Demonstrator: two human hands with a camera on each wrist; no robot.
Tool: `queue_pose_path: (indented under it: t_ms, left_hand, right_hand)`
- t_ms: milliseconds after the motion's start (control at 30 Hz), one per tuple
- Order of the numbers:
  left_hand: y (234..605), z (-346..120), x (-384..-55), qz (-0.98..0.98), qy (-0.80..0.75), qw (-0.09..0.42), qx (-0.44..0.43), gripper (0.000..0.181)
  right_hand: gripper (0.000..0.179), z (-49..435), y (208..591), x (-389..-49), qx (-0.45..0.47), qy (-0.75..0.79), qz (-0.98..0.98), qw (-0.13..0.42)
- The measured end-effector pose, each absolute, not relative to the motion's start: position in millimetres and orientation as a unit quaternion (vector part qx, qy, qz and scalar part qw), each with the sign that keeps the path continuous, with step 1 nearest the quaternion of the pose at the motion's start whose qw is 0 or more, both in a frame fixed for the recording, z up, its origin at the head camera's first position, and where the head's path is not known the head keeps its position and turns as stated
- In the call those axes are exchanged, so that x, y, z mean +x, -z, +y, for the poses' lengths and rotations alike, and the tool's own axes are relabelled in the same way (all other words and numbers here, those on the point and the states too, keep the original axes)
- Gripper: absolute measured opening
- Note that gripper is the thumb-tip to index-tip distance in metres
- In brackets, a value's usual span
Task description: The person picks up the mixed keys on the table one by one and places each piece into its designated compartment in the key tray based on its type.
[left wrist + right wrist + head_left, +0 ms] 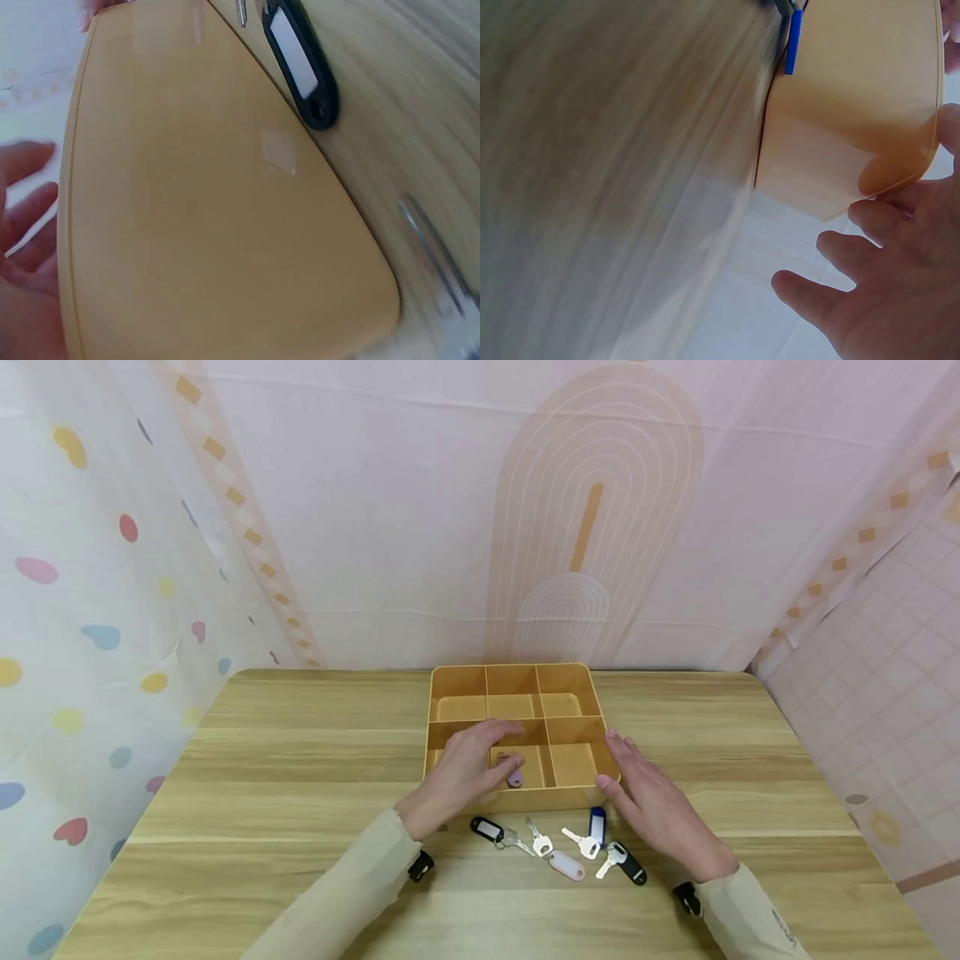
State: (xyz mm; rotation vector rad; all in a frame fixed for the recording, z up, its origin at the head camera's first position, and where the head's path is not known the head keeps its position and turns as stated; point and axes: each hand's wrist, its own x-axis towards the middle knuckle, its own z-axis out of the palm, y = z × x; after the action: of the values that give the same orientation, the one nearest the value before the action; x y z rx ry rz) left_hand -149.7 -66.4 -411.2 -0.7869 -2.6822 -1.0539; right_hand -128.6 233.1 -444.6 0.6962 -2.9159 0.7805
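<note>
1. Wood-grain table [300, 777] below, patterned cloth [375, 510] behind and at sides.
2. Tray [510, 799]: yellow, six compartments, flat on table.
3. Left hand [465, 768] above front row of tray; thumb and fingers parted, nothing visibly pinched.
4. Purple tag [514, 779] inside front-middle compartment, just by left thumb; touching or apart, cannot tell.
5. Right hand [663, 814] at front-right corner: fingers spread, fairly straight, thumb at rim, others along right wall.
6. Before tray, on table, each tag with a key: black tag [487, 828], pink tag [566, 865], blue tag [597, 824], second black tag [632, 865].
7. Possible snag: left fingers catching divider or rim on the way out, dragging purple tag along.
8. Possible slide: tray shoved askew by uneven push from right hand at one corner only.
9. Possible mix-up: blue and second black sets too close together, both lifted in one grab.
10. Possible sweep: black tag knocked by left sleeve [367, 868], blue tag by right palm.
</note>
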Motion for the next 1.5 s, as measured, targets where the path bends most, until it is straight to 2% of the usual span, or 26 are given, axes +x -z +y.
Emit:
queue_pose_path:
  t_ms: [167,433,933,1100,1500]
  left_hand:
    - [407.9,-79.4,-142.8,-0.886,0.371,0.04,-0.275,0.06]
    - [402.6,-104.3,-133.3,-0.879,0.399,0.031,-0.26,0.068]
    - [412.8,-171.7,-111.4,-0.858,0.426,0.111,-0.263,0.056]
    - [424.1,-189.2,-103.3,-0.869,0.41,0.107,-0.255,0.053]
    - [434.0,-213.2,-88.9,-0.904,0.352,0.048,-0.236,0.057]
  right_hand:
    - [0.068,233.8,444.4,-130.2,0.23,-0.253,-0.94,0.024]
    - [0.069,234.8,443.9,-130.9,0.23,-0.25,-0.94,0.018]
    - [0.07,238.6,443.9,-130.9,0.225,-0.25,-0.942,0.017]
    - [0.07,239.6,444.7,-130.0,0.223,-0.252,-0.942,0.01]
    - [0.069,242.0,444.2,-128.3,0.226,-0.252,-0.941,0.017]
